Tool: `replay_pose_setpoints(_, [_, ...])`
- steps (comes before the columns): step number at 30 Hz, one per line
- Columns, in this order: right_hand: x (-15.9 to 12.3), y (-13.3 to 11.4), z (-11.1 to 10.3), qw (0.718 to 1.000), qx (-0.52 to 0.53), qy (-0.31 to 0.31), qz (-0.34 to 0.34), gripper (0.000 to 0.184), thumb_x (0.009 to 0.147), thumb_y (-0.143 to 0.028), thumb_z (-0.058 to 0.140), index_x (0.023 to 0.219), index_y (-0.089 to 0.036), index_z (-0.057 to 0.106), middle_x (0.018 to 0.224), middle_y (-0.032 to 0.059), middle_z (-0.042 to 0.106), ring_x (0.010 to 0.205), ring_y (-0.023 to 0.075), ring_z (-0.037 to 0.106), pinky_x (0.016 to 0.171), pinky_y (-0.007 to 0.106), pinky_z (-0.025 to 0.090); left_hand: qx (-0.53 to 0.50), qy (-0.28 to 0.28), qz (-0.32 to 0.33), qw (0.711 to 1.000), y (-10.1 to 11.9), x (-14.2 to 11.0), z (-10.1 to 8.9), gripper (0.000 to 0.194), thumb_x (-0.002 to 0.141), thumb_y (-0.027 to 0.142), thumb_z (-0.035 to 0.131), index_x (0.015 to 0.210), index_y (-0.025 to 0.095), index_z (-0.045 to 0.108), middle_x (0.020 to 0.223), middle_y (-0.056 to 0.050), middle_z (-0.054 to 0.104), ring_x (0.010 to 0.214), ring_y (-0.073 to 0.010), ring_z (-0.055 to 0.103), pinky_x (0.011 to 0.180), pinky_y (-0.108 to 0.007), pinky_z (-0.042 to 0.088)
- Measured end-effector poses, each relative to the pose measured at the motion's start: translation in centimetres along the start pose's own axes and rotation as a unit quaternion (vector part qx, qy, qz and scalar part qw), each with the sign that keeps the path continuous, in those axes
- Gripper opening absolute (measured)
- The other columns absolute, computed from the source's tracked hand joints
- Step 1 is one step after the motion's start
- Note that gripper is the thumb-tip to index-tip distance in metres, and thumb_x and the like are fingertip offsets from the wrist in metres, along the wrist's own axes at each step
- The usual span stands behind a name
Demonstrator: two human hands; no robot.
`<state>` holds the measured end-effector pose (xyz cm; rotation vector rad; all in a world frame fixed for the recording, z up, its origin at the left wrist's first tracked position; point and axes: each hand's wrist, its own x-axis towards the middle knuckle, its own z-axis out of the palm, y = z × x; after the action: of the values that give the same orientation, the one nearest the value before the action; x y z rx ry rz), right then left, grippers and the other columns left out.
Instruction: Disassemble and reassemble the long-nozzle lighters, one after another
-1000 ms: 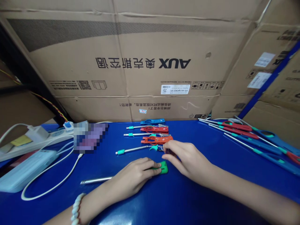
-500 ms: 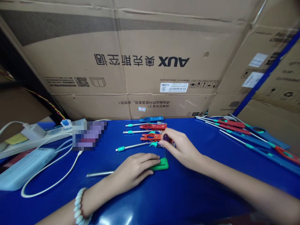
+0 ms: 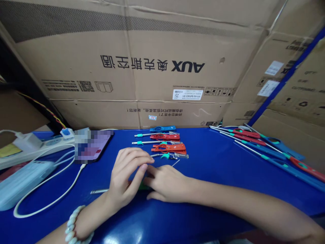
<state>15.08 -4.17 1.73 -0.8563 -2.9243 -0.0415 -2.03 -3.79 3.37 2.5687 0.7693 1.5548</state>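
My right hand point(image 3: 166, 183) lies over a green lighter point(image 3: 143, 186), its fingers bent round the handle, most of which they cover. The lighter's metal tube point(image 3: 99, 191) sticks out leftward beneath my left wrist. A thin pale rod point(image 3: 175, 163) juts out beyond the right knuckles; what it belongs to is hidden. My left hand point(image 3: 128, 174) is raised above the lighter, its long fingers stretched and thumb apart, the tips close to my right fingers. Beyond both hands lie an orange lighter casing point(image 3: 169, 148) and a lighter's inner parts with a clear tank point(image 3: 181, 156).
A red casing point(image 3: 166, 137) and a blue casing point(image 3: 162, 129) lie farther back with metal tubes. Several long lighters point(image 3: 274, 149) are piled at the right. A phone point(image 3: 101, 144), power bank point(image 3: 27, 181), cable and power strip point(image 3: 54, 144) occupy the left. Cardboard point(image 3: 152, 34) walls the back.
My right hand has come down and left onto the green lighter; the dark-handled tool it held is out of sight. My left hand has lifted off the lighter and turned up.
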Motion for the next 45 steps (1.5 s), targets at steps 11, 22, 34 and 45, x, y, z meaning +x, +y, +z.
replay_pose_setpoints(11, [-4.4, 3.4, -3.8, 0.985, -0.038, 0.039, 0.162, 0.01, 0.087, -0.022, 0.051, 0.087, -0.016, 0.058, 0.082, 0.005, 0.065, 0.071, 0.0176, 0.062, 0.062, 0.027, 0.04, 0.067, -0.007, 0.035, 0.997, 1.3, 0.1, -0.8, 0.021, 0.085, 0.009, 0.046, 0.092, 0.02, 0.062, 0.083, -0.003, 0.066, 0.083, -0.0222, 0.055, 0.077, -0.039, 0.029])
replay_pose_setpoints(22, [-13.1, 14.6, -3.6, 0.838, -0.147, -0.089, 0.518, 0.014, 0.082, -0.021, 0.053, 0.08, -0.012, 0.064, 0.084, 0.0164, 0.069, 0.079, 0.0273, 0.067, 0.059, 0.029, 0.041, 0.061, -0.013, 0.003, 0.998, 0.7, -0.1, 0.2, 0.019, 0.088, 0.011, 0.046, 0.088, 0.02, 0.062, 0.08, -0.003, 0.066, 0.083, -0.0204, 0.054, 0.078, -0.039, 0.026])
replay_pose_setpoints(34, [-14.5, 17.5, -3.5, 0.858, -0.158, -0.051, 0.486, 0.016, 0.086, -0.024, 0.054, 0.086, -0.011, 0.064, 0.088, 0.017, 0.067, 0.08, 0.0267, 0.065, 0.066, 0.032, 0.044, 0.082, -0.079, -0.031, 0.993, -1.3, 0.1, 0.9, 0.016, 0.092, 0.013, 0.045, 0.088, 0.02, 0.06, 0.084, -0.001, 0.067, 0.084, -0.0195, 0.055, 0.081, -0.037, 0.026])
replay_pose_setpoints(45, [-8.4, 15.5, -0.7, 0.968, -0.139, 0.02, 0.207, 0.024, 0.092, -0.013, 0.044, 0.106, -0.015, 0.064, 0.112, 0.0142, 0.058, 0.102, 0.0259, 0.053, 0.088, 0.041, 0.043, 0.097, -0.212, -0.092, 0.968, -4.6, -0.5, 2.2, 0.016, 0.096, 0.018, 0.041, 0.098, 0.02, 0.057, 0.099, -0.003, 0.062, 0.094, -0.0193, 0.054, 0.084, -0.036, 0.03])
